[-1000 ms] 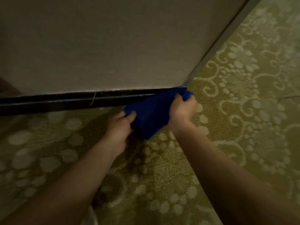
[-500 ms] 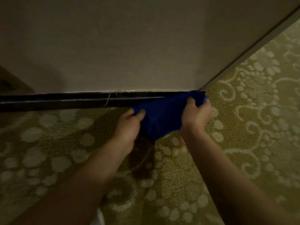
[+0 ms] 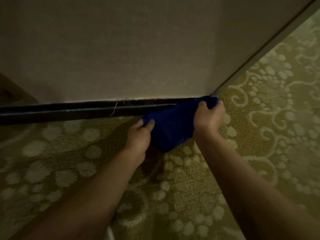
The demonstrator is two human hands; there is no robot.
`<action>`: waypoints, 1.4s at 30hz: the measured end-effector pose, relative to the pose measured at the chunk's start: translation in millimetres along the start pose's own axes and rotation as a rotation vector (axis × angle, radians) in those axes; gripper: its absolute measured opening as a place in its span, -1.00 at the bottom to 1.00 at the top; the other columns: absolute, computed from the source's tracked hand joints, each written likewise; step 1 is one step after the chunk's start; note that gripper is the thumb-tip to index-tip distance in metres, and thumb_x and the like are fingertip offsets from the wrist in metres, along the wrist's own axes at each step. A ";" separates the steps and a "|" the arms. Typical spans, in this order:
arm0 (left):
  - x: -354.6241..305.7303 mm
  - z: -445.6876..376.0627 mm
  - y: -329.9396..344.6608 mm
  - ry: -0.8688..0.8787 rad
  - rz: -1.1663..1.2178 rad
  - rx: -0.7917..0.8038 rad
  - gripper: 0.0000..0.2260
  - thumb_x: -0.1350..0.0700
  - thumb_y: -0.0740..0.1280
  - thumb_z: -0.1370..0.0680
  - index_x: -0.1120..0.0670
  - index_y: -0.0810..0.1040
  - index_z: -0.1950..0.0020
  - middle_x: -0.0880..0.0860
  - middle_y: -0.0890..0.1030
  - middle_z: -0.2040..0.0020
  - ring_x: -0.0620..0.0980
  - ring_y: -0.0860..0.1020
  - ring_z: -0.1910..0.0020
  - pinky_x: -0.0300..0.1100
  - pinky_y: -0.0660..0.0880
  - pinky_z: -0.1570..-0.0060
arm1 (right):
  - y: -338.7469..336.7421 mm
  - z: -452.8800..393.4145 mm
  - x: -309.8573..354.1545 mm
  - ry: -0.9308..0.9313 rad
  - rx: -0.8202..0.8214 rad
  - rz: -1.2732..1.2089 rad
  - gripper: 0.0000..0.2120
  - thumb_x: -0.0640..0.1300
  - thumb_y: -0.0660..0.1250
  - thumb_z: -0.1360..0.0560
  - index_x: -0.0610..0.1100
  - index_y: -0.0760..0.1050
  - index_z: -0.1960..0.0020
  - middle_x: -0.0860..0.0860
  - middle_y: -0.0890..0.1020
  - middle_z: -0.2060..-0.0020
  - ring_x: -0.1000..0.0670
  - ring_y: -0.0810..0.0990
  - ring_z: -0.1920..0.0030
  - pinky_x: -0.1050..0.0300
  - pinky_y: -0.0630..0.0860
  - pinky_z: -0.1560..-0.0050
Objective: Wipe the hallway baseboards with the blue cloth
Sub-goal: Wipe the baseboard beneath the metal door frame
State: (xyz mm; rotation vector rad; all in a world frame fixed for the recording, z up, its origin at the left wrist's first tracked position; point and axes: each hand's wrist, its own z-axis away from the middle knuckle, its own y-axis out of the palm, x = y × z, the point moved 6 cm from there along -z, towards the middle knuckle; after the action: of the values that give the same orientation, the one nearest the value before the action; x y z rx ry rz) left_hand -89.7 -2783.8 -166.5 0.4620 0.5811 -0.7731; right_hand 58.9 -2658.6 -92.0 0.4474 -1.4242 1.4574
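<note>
A blue cloth (image 3: 174, 125) is stretched between my two hands against the dark baseboard (image 3: 69, 110), which runs along the foot of a beige wall. My left hand (image 3: 138, 135) pinches the cloth's left end just below the baseboard. My right hand (image 3: 209, 118) grips the cloth's right end at the outer wall corner, where the baseboard ends. The cloth's lower edge hangs down over the carpet.
A beige wall (image 3: 138, 49) fills the upper view and turns away at the corner (image 3: 214, 94) on the right, edged by a pale strip (image 3: 270, 44). A loose thread (image 3: 115, 108) hangs over the baseboard. Patterned yellow-green carpet (image 3: 259, 135) covers the floor.
Both hands have kept their hold on the cloth at the corner. The view has shifted slightly, so the hands and corner sit a little further right in the frame.
</note>
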 end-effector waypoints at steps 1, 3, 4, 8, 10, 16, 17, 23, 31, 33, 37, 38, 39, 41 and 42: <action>-0.8 1.3 2.0 0.002 0.002 -0.014 -0.58 -0.01 0.32 -0.59 -0.03 0.42 -0.45 0.00 0.51 -0.38 0.02 0.51 -0.31 0.04 0.40 -0.36 | 2.9 3.1 1.5 0.023 -0.026 -0.022 -0.71 -0.17 0.19 -0.55 -0.13 0.43 -0.27 -0.08 0.57 -0.14 -0.11 0.56 -0.08 -0.07 0.52 -0.17; -3.0 1.5 1.1 0.029 0.012 -0.058 -0.67 0.01 0.30 -0.61 -0.02 0.50 -0.37 0.02 0.58 -0.28 0.03 0.56 -0.23 0.06 0.46 -0.31 | 10.4 16.0 5.4 0.076 -0.067 -0.034 -0.70 -0.19 0.17 -0.58 -0.15 0.37 -0.30 -0.14 0.55 -0.17 -0.16 0.55 -0.10 -0.07 0.50 -0.13; -2.9 0.2 -0.9 0.036 0.022 -0.074 -0.72 0.02 0.28 -0.62 -0.03 0.53 -0.33 0.01 0.61 -0.23 0.03 0.58 -0.19 0.05 0.48 -0.28 | 12.3 22.4 8.3 0.081 -0.076 -0.020 -0.70 -0.19 0.17 -0.58 -0.17 0.36 -0.30 -0.16 0.54 -0.19 -0.19 0.54 -0.13 -0.08 0.48 -0.14; -1.9 -2.1 -0.9 0.033 0.053 -0.119 -0.82 0.07 0.24 -0.64 -0.03 0.61 -0.16 0.05 0.65 -0.15 0.09 0.61 -0.13 0.10 0.52 -0.22 | 25.1 52.2 13.4 -0.212 0.127 0.162 -0.82 -0.14 0.22 -0.58 -0.20 0.44 -0.13 -0.10 0.60 -0.01 -0.07 0.57 -0.01 0.15 0.39 0.00; -2.7 0.1 -1.2 0.006 0.093 -0.122 -0.77 0.10 0.24 -0.64 0.01 0.57 -0.26 0.08 0.64 -0.19 0.12 0.61 -0.13 0.10 0.53 -0.20 | 30.4 60.0 16.4 -0.338 0.295 0.195 -0.88 -0.14 0.25 -0.56 -0.17 0.46 -0.05 -0.03 0.60 0.11 -0.02 0.57 0.11 0.16 0.43 0.09; -6.8 5.2 -4.6 -0.040 0.245 -0.050 -0.64 0.02 0.38 -0.55 -0.05 0.50 -0.35 0.05 0.62 -0.23 0.08 0.61 -0.15 0.07 0.51 -0.24 | 5.8 5.7 -4.9 0.089 0.097 -0.091 -0.71 -0.13 0.24 -0.54 -0.13 0.46 -0.25 -0.10 0.59 -0.12 -0.16 0.58 -0.11 -0.19 0.53 -0.18; -9.5 7.2 -3.9 -0.030 0.269 -0.048 -0.62 0.01 0.39 -0.55 -0.06 0.49 -0.36 0.06 0.62 -0.22 0.08 0.61 -0.14 0.08 0.51 -0.24 | 7.6 10.7 -5.4 0.121 0.050 -0.122 -0.69 -0.15 0.23 -0.54 -0.15 0.44 -0.27 -0.12 0.58 -0.15 -0.17 0.57 -0.14 -0.19 0.52 -0.20; -7.4 17.8 -31.2 0.026 0.378 -0.213 -0.53 0.00 0.33 -0.58 -0.10 0.34 -0.49 0.07 0.53 -0.33 0.13 0.54 -0.23 0.15 0.46 -0.30 | 38.5 59.1 8.5 -0.065 0.239 0.017 -0.89 -0.14 0.27 -0.55 -0.13 0.47 -0.07 -0.12 0.59 -0.01 -0.17 0.58 -0.08 -0.12 0.50 -0.20; -31.9 40.3 -27.1 0.205 0.211 -0.113 -0.80 0.06 0.27 -0.63 -0.01 0.58 -0.23 0.05 0.66 -0.14 0.04 0.62 -0.12 0.05 0.52 -0.22 | 33.9 53.6 6.0 0.065 0.101 -0.079 -0.73 -0.15 0.25 -0.53 -0.16 0.45 -0.21 -0.17 0.58 -0.15 -0.21 0.55 -0.17 -0.17 0.48 -0.24; -34.1 43.2 -44.8 0.214 0.280 -0.267 -0.86 0.07 0.27 -0.63 -0.05 0.59 -0.12 0.05 0.66 -0.10 0.06 0.61 -0.09 0.09 0.52 -0.21 | 54.4 72.2 8.4 0.015 0.241 -0.055 -0.77 -0.14 0.26 -0.52 -0.16 0.47 -0.16 -0.18 0.60 -0.09 -0.22 0.58 -0.11 -0.17 0.50 -0.21; -26.4 45.2 -69.8 0.120 0.381 -0.324 -0.78 0.06 0.30 -0.60 -0.12 0.53 -0.24 0.05 0.57 -0.25 0.12 0.56 -0.17 0.13 0.49 -0.23 | 66.5 72.4 5.2 -0.074 0.454 -0.041 -0.95 -0.13 0.31 -0.52 -0.10 0.50 0.04 -0.10 0.64 0.08 -0.13 0.62 0.04 -0.17 0.56 -0.12; -26.1 45.3 -71.1 0.108 0.345 -0.284 -0.73 0.06 0.31 -0.60 -0.09 0.52 -0.30 0.04 0.58 -0.24 0.10 0.57 -0.16 0.08 0.52 -0.18 | 63.3 67.3 2.8 -0.093 0.432 -0.048 -0.95 -0.13 0.32 -0.52 -0.10 0.51 0.04 -0.09 0.64 0.10 -0.12 0.62 0.05 -0.17 0.57 -0.11; -26.4 44.8 -71.7 0.108 0.292 -0.228 -0.73 0.07 0.31 -0.60 -0.06 0.52 -0.31 0.03 0.61 -0.21 0.07 0.58 -0.14 -0.01 0.54 -0.11 | 58.2 62.2 -0.2 -0.095 0.372 -0.070 -0.92 -0.14 0.31 -0.52 -0.12 0.52 0.01 -0.09 0.64 0.09 -0.12 0.62 0.04 -0.17 0.56 -0.12; -30.9 47.1 -67.1 0.116 0.167 -0.102 -0.78 0.10 0.31 -0.61 -0.04 0.57 -0.24 -0.01 0.64 -0.15 -0.03 0.60 -0.09 -0.18 0.50 0.05 | 46.4 54.9 -6.2 -0.064 0.158 -0.103 -0.84 -0.15 0.29 -0.53 -0.16 0.51 -0.09 -0.11 0.64 0.03 -0.14 0.62 0.00 -0.14 0.54 -0.16; -33.7 49.7 -62.3 0.126 0.102 -0.041 -0.81 0.11 0.30 -0.61 -0.04 0.59 -0.21 -0.04 0.65 -0.12 -0.10 0.60 -0.06 -0.25 0.46 0.09 | 41.5 54.4 -7.0 -0.040 0.048 -0.105 -0.81 -0.16 0.26 -0.54 -0.19 0.49 -0.13 -0.13 0.63 -0.02 -0.16 0.61 -0.04 -0.11 0.52 -0.19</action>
State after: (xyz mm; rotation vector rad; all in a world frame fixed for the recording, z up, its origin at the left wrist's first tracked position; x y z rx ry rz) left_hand -140.5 -2834.9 -118.6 0.5006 0.6842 -0.6371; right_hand 7.4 -2701.8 -106.7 0.5758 -1.3796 1.4073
